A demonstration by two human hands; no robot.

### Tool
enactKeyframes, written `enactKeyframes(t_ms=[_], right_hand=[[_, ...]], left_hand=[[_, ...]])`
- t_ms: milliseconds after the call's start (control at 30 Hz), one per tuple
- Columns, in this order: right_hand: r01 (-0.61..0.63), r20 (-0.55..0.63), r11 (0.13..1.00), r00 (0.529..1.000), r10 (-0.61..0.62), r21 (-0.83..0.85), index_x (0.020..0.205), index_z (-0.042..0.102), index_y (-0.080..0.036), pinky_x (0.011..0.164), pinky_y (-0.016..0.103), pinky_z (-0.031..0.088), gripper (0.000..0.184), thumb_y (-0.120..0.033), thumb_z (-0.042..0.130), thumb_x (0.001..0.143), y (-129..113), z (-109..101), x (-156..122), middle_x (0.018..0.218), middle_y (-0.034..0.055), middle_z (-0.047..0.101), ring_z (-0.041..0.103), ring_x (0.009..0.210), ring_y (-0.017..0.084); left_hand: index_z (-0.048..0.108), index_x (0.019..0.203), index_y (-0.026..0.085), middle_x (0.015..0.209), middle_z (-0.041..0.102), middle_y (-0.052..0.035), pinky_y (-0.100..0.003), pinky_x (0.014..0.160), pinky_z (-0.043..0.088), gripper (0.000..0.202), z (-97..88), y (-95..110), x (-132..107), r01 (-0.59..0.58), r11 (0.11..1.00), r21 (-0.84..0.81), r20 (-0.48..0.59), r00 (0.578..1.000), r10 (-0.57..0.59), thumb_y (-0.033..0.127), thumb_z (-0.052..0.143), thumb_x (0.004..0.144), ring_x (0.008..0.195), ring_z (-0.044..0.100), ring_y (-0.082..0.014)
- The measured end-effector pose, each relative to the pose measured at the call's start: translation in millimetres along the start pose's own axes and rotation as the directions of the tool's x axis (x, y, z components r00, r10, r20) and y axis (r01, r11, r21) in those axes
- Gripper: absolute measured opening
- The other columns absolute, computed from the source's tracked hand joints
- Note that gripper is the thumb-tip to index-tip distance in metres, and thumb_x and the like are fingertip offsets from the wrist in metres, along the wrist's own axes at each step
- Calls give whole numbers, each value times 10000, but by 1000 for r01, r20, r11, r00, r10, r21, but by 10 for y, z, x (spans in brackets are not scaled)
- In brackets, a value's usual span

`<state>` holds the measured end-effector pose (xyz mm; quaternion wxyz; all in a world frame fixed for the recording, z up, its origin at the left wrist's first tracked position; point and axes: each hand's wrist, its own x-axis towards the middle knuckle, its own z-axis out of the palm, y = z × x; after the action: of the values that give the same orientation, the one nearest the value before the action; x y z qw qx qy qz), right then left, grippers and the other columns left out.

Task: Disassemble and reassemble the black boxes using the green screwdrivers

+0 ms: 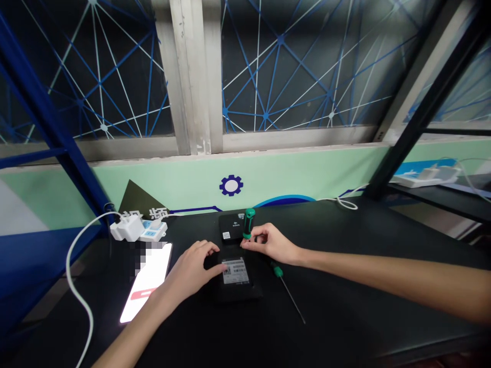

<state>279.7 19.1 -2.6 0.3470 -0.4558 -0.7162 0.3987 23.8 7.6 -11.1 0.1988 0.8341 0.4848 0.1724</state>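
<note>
My right hand (273,243) is closed, with thumb and fingers pinched at the lower end of an upright screwdriver (249,223) that has a green and black handle. Its shaft and tip are hidden by the fingers. Below lies a flat black device (240,294) with a white printed label (235,271). My left hand (197,263) rests at the device's left side, fingers apart and thumb on the label's edge. A second screwdriver (291,299) with a long thin shaft lies to the right, its handle partly under my right hand.
Behind the device sits a black box (230,228) with a small white sticker. A lit phone (153,276) lies left, beside a white power strip (153,231) with plugs and a white cable (71,266). The green wall (184,179) and window bound the black table (345,317).
</note>
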Motion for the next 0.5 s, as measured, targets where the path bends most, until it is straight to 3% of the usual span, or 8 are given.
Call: enactKeyframes(t_ms=[300,500], right_hand=[[160,-69,982,983,-168,-103,768,772,-136,536,262,397,490,-613,669,819,102,36,-33,674,38,614,494,589,128],[200,-141,979,969,-204,-38,727,755,-152,581,285,444,456,-596,690,809,153,112,-36,733,78,710,542,619,151]], left_hand=[[647,1063,253,1017,652,-42,-375,837,482,331,8,3,4,8,1000,-7,-7,1000,-8,511,649,856,1008,603,-267],[646,1062,258,1027,651,-40,-370,844,483,351,18,-9,7,6,1000,-15,-10,1000,-6,535,646,847,1007,604,-266]])
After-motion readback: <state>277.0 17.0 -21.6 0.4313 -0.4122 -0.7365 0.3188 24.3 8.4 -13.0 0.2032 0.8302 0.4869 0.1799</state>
